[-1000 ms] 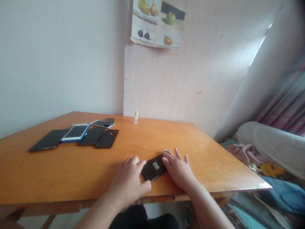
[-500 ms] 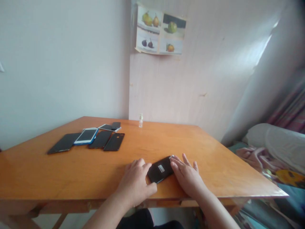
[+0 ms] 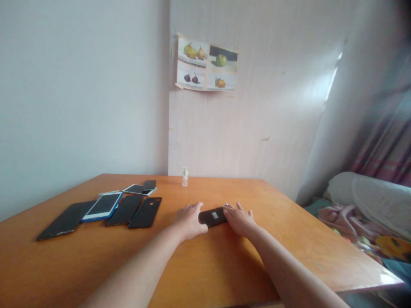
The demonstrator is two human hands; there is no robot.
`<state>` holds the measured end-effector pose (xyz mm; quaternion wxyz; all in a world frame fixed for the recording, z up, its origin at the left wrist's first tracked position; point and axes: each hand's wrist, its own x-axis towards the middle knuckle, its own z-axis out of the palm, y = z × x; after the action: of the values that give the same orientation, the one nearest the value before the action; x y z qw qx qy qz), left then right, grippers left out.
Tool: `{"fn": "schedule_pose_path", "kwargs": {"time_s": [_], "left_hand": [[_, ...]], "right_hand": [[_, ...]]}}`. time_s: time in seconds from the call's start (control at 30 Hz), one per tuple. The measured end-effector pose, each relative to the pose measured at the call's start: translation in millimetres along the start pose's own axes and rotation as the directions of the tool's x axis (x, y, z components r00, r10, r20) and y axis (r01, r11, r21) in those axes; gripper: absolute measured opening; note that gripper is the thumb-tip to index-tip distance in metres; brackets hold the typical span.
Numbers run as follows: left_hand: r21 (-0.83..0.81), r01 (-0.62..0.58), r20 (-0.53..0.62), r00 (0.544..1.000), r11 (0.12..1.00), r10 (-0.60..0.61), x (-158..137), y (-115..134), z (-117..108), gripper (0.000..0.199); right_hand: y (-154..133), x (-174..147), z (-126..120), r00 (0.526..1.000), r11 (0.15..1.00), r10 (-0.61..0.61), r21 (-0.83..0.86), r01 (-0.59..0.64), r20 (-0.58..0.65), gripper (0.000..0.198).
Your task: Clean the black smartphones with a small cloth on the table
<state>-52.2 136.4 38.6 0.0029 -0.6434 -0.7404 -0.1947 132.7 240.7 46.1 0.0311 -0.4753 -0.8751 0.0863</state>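
A black smartphone [image 3: 212, 217] lies on the wooden table between my hands, a small pale label showing on its upper face. My left hand [image 3: 190, 222] is curled round its left end, thumb on the near side and fingers on the far side. Across the right end rest the extended fingers of my right hand [image 3: 239, 217]. Under those fingertips a small white piece [image 3: 225, 205], tissue-like, peeks out against the phone; most of it is hidden.
Left on the table [image 3: 205, 265] are a black tablet [image 3: 66, 219], a blue-edged white device [image 3: 103, 205], a black phone [image 3: 124, 210], a black phone case [image 3: 146, 212] and other devices [image 3: 136, 188]. A small pump bottle [image 3: 185, 176] stands behind. Bedding [image 3: 340, 218] lies right of the table.
My arms have stretched farther forward and both hands have moved the phone deeper onto the table, away from its front edge. The camera view has also tilted and shifted.
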Motion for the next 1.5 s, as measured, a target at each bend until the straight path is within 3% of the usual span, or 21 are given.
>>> {"fn": "schedule_pose_path", "kwargs": {"time_s": [0.1,0.17,0.23,0.3,0.37,0.47,0.57,0.67,0.73,0.8,1.0,1.1,1.17,1.23,1.4,1.47,1.5], "left_hand": [[-0.035,0.002,-0.026,1.0,0.999,-0.003,4.8,-6.3,7.8,0.07],[-0.076,0.009,-0.042,0.999,0.997,-0.012,4.7,-10.3,13.1,0.073],[-0.115,0.011,-0.056,0.998,0.993,-0.018,4.7,-13.8,17.3,0.075],[-0.136,0.011,-0.059,0.998,0.991,-0.019,5.2,-16.3,19.6,0.075],[-0.148,0.018,-0.047,0.999,0.989,-0.025,6.0,-17.3,20.2,0.076],[-0.165,0.033,-0.015,0.999,0.986,-0.036,6.5,-16.4,19.1,0.079],[-0.175,0.044,-0.004,0.999,0.984,-0.046,6.3,-14.7,18.8,0.081],[-0.184,0.04,-0.026,0.999,0.982,-0.045,6.2,-14.0,20.4,0.078],[-0.192,0.047,-0.04,0.998,0.98,-0.056,6.1,-14.2,21.6,0.073],[-0.198,0.053,-0.039,0.997,0.979,-0.062,6.1,-14.6,22.1,0.073],[-0.201,0.062,-0.009,0.998,0.978,-0.065,6.2,-14.5,20.6,0.086],[-0.191,0.064,-0.013,0.998,0.979,-0.068,6.5,-14.5,21.9,0.08],[-0.188,0.057,-0.025,0.998,0.981,-0.063,6.6,-14.5,23.0,0.074],[-0.186,0.05,-0.031,0.998,0.981,-0.057,6.7,-14.3,23.1,0.074],[-0.175,0.028,-0.022,0.999,0.984,-0.033,6.5,-13.0,19.5,0.08],[-0.175,0.018,-0.026,0.999,0.984,-0.023,6.3,-12.5,18.4,0.073],[-0.176,0.014,-0.029,0.999,0.984,-0.02,6.1,-12.3,18.2,0.069]], "right_hand": [[-14.4,5.2,-1.3,0.999,0.999,-0.038,-0.017,0.038,-0.002,0.049],[-31.4,0.5,-0.3,0.986,0.986,-0.167,-0.019,0.167,0.025,0.048],[-47.0,-5.5,1.1,0.928,0.929,-0.369,0.015,0.369,0.059,0.048],[-52.9,-7.3,2.2,0.882,0.885,-0.465,0.028,0.464,0.07,0.048],[-45.6,-1.6,3.3,0.899,0.901,-0.433,-0.011,0.434,0.065,0.048],[-21.2,14.6,5.9,0.979,0.976,-0.203,-0.073,0.203,0.002,0.048],[-12.3,21.5,10.1,0.997,0.998,-0.04,-0.05,0.037,-0.062,0.05],[-30.8,12.6,14.0,0.987,0.988,-0.156,0.01,0.156,-0.03,0.05],[-44.3,6.4,14.4,0.954,0.953,-0.301,0.038,0.301,0.008,0.049],[-46.5,7.0,12.3,0.934,0.935,-0.355,0.017,0.355,0.028,0.049],[-18.7,26.1,5.8,0.996,0.99,-0.087,-0.116,0.086,-0.006,0.049],[-34.3,13.1,7.4,0.97,0.971,-0.239,-0.021,0.24,0.035,0.05],[-46.8,2.9,7.2,0.91,0.913,-0.408,0.05,0.405,0.073,0.049],[-48.1,1.2,5.8,0.889,0.894,-0.449,0.063,0.444,0.091,0.05],[-9.9,24.6,5.8,0.992,0.988,-0.123,-0.097,0.123,0.005,0.051],[-4.4,25.0,7.0,0.996,0.991,-0.082,-0.109,0.079,-0.02,0.051],[-6.8,21.3,7.4,0.993,0.989,-0.114,-0.092,0.113,-0.007,0.051]]}}
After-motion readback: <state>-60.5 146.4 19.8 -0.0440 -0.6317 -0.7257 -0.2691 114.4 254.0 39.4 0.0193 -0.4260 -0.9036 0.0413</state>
